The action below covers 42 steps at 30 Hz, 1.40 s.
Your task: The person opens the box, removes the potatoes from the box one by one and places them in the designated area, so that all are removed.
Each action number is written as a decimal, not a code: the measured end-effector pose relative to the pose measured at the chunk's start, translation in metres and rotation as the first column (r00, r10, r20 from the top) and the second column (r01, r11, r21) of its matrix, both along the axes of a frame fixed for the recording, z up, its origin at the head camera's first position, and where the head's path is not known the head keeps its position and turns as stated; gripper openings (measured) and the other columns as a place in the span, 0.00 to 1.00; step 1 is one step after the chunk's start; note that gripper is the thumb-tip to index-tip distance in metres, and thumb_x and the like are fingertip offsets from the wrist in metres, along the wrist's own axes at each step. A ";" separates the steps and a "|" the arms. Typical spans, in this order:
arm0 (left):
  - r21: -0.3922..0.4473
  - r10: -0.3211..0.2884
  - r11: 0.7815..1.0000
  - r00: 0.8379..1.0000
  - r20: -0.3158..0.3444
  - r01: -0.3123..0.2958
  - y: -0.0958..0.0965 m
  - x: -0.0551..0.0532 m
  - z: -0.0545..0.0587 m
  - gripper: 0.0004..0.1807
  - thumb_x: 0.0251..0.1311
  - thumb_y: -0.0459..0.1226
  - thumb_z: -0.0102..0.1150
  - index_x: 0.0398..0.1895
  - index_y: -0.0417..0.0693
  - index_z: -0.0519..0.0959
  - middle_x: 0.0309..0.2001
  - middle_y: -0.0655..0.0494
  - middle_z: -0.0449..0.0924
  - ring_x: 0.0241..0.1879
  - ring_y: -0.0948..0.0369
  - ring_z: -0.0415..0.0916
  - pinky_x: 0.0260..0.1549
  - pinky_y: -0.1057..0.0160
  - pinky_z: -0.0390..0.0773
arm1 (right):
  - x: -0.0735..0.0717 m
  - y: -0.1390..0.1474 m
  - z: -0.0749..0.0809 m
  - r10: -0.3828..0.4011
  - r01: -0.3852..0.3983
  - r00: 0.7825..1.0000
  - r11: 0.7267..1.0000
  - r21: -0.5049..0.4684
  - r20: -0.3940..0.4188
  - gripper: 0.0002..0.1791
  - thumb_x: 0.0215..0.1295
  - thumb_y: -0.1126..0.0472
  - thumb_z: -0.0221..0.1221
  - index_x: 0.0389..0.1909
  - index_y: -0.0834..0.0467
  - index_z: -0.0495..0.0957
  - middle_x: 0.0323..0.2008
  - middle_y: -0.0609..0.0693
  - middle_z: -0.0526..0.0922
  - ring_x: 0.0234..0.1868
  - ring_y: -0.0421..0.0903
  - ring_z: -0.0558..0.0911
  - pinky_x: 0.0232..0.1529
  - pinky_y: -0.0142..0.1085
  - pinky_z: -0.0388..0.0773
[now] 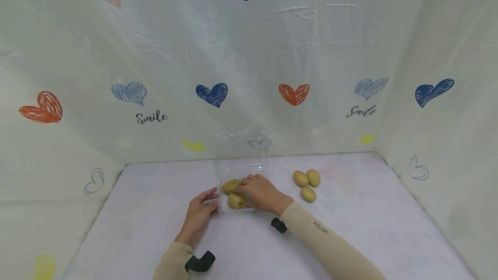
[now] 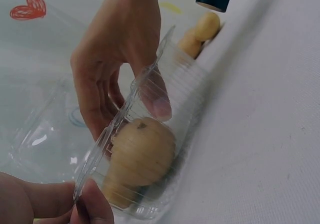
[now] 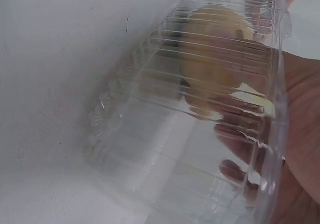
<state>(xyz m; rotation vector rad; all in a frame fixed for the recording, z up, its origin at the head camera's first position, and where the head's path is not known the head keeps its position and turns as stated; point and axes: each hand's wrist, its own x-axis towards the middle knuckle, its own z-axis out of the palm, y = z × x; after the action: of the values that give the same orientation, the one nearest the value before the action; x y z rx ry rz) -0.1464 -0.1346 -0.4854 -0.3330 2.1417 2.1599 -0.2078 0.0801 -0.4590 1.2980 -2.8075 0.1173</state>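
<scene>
Tabletop (image 1: pixel 350 228) spreads before you, pale, the box (image 1: pixel 242 167) near the middle of its far side. Clear plastic; lid (image 1: pixel 237 146) raised along the far edge, printed cloth (image 1: pixel 249 51) showing through.

Your left grip (image 1: pixel 200 215) is at the box's left side. Left wrist view: thumb and finger pinched together on the rim, nothing else in hold.

Your right grip (image 1: pixel 260 191) dips into the box from the right, fingers loosely bent, thumb apart from them, a potato (image 1: pixel 236 201) between. Whether they have hold of it, you cannot tell here; the far fingers are partly hidden.

That potato lies left of your right palm, low in the box, its blunt end facing you. A second potato (image 1: pixel 231 186) lies just beyond it, long axis running left to right, far end tipped slightly away. Others beneath the hand, cannot tell.

Key relation: the three loose potatoes (image 1: pixel 308 194) lie outside the box, right of your right wrist, apart from it. Right hand is nearer; box and right hand stand between them and your left. Nearest one's long axis slants rightward toward you.
</scene>
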 end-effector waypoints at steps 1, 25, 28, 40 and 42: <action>0.003 0.000 1.000 1.000 -0.001 0.000 0.000 0.000 0.000 0.25 0.73 0.21 0.54 0.72 0.25 0.69 0.62 0.31 0.72 0.38 0.64 0.77 0.36 0.72 0.82 | 0.000 0.000 0.000 -0.007 0.007 1.000 1.000 -0.003 -0.006 0.28 0.60 0.49 0.78 0.61 0.49 0.86 0.51 0.45 0.88 0.54 0.45 0.82 0.59 0.40 0.79; 0.006 -0.007 1.000 1.000 0.008 0.007 -0.001 -0.001 0.002 0.25 0.73 0.21 0.54 0.72 0.26 0.69 0.63 0.32 0.73 0.38 0.64 0.77 0.36 0.72 0.82 | -0.008 -0.003 0.006 0.169 -0.168 0.985 0.986 0.023 -0.037 0.21 0.66 0.56 0.74 0.60 0.45 0.87 0.55 0.44 0.85 0.55 0.43 0.83 0.60 0.34 0.80; 0.007 -0.006 1.000 1.000 0.010 0.006 -0.001 -0.001 0.001 0.25 0.73 0.21 0.54 0.72 0.26 0.69 0.63 0.31 0.72 0.38 0.64 0.77 0.37 0.72 0.82 | -0.009 -0.002 0.003 0.145 -0.145 0.989 0.989 0.005 -0.023 0.23 0.65 0.55 0.75 0.60 0.46 0.86 0.56 0.45 0.85 0.56 0.44 0.83 0.61 0.36 0.80; 0.001 0.001 1.000 1.000 0.016 -0.001 0.000 -0.001 0.001 0.26 0.73 0.21 0.54 0.72 0.26 0.69 0.63 0.32 0.72 0.37 0.64 0.77 0.36 0.71 0.82 | -0.013 0.003 -0.003 0.114 -0.115 0.993 0.993 -0.029 -0.012 0.23 0.61 0.52 0.77 0.56 0.48 0.83 0.52 0.44 0.87 0.53 0.45 0.82 0.58 0.40 0.80; -0.001 0.000 1.000 1.000 0.017 0.000 0.000 -0.001 0.001 0.26 0.73 0.21 0.54 0.73 0.26 0.69 0.63 0.32 0.72 0.37 0.64 0.77 0.37 0.71 0.82 | -0.014 0.004 -0.003 0.116 -0.116 0.993 0.993 -0.029 -0.006 0.24 0.61 0.52 0.77 0.57 0.48 0.83 0.53 0.44 0.86 0.54 0.45 0.82 0.59 0.40 0.80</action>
<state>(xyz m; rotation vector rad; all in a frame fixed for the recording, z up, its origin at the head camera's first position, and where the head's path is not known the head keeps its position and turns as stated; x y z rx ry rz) -0.1471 -0.1347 -0.4846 -0.3495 2.1338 2.1481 -0.2219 0.0839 -0.4617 1.4521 -2.7153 0.1594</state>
